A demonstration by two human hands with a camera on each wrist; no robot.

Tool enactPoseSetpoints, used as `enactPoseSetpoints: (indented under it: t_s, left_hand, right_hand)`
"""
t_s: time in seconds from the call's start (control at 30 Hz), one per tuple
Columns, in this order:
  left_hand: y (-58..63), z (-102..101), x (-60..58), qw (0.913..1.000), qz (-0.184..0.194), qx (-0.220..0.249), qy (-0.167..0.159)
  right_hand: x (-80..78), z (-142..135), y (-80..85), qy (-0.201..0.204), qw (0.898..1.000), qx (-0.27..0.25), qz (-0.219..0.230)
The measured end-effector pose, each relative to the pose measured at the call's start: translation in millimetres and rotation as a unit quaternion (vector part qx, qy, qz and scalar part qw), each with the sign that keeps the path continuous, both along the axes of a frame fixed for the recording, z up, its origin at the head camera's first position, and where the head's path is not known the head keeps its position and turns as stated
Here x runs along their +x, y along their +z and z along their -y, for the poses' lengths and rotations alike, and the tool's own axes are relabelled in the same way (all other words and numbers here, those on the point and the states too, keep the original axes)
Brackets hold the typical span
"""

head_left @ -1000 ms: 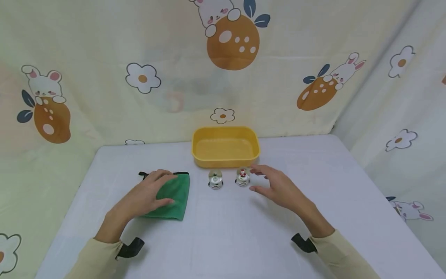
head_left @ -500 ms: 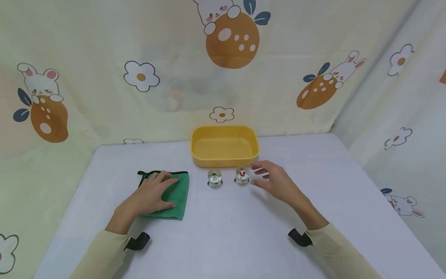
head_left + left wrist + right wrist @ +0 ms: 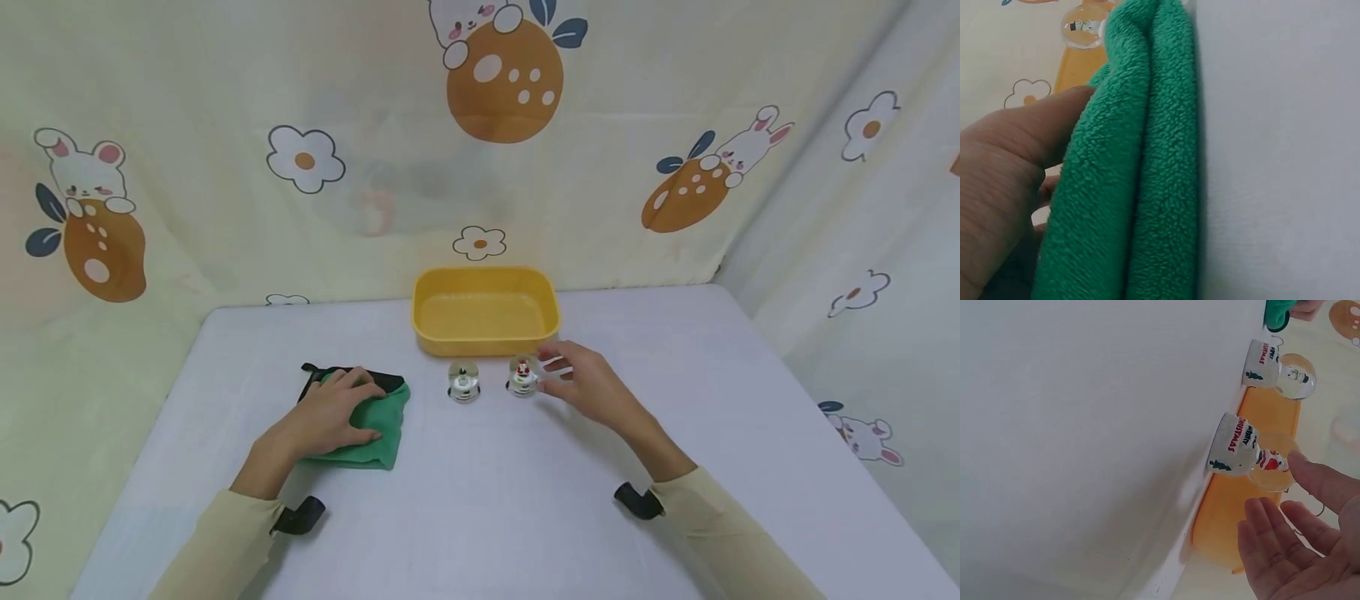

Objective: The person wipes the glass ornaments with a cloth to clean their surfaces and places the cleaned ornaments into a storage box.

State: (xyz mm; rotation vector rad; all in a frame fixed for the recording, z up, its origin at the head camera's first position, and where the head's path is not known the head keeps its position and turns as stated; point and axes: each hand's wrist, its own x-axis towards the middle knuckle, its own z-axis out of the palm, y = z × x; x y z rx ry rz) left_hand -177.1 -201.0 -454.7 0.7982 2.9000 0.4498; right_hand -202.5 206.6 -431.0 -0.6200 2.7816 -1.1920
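Note:
My left hand (image 3: pixel 326 421) lies over a folded green towel (image 3: pixel 384 429) with a black edge, pinching it. Close up in the left wrist view, the towel (image 3: pixel 1154 144) stands in two thick plush folds beside the thumb side of the hand (image 3: pixel 1010 156). Two small snow globes stand upright on the table: a left one with a snowman (image 3: pixel 463 385) and a right one with a Santa (image 3: pixel 522 382). My right hand (image 3: pixel 588 385) is beside the Santa globe, fingers parted. In the right wrist view its thumb tip (image 3: pixel 1300 465) overlaps that globe, whose white base (image 3: pixel 1234 447) reads "Merry Christmas".
A yellow plastic basin (image 3: pixel 487 342) sits at the back of the table, right behind the globes. The white tabletop (image 3: pixel 480 517) stretches in front of them. A curtain (image 3: pixel 360 208) printed with rabbits and flowers hangs behind.
The left hand has come down onto the towel and bunched it, so its black edge folds over. The right hand has edged closer to the Santa globe.

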Motion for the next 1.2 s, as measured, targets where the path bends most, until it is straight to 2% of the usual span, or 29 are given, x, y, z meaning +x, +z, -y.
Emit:
enactPoseSetpoints:
  t_s: [0.33, 0.67, 0.77, 0.97, 1.2]
  left_hand:
    - [2.3, 2, 3.6, 0.9983, -0.045, 0.000, -0.036]
    - [17.3, 13, 7.4, 0.9959, -0.074, 0.052, 0.000]
    - [22.1, 16, 8.1, 0.9943, -0.080, 0.071, 0.002]
    - [31.7, 15, 10.9, 0.9885, -0.101, 0.112, -0.007]
    - [42.6, 12, 12.2, 0.9759, -0.163, 0.142, -0.031]
  right_hand:
    - [-11.7, 2, -3.8, 0.009, 1.000, 0.008, 0.025]
    - [-15.8, 4, -5.2, 0.018, 0.999, 0.000, 0.036]
    - [-16.9, 4, -5.1, 0.022, 0.999, 0.004, 0.039]
    - [-22.3, 6, -9.5, 0.042, 0.998, 0.002, 0.047]
    - [-27.5, 8, -12.3, 0.054, 0.997, 0.022, 0.044]
